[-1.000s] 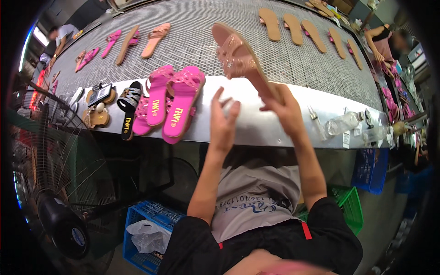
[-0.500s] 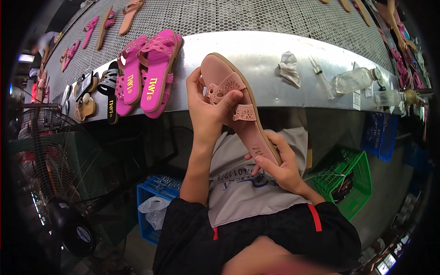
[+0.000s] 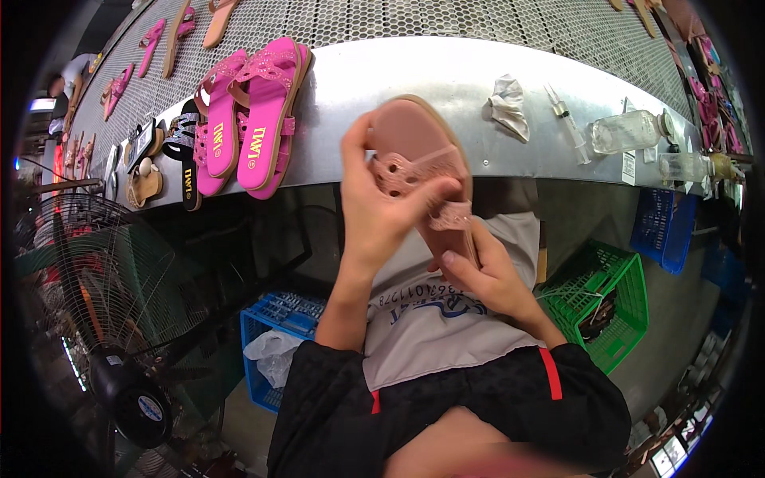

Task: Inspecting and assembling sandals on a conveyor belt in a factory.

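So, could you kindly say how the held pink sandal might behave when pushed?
The pink sandal would probably bend only slightly, as its sole shows no sharp bend between left hand and right hand. Its thin upper strap, pierced with holes, likely yields more.

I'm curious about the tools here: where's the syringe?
In the head view, the syringe lies right of centre on the metal ledge, between the crumpled white wipe and the larger clear bottle.
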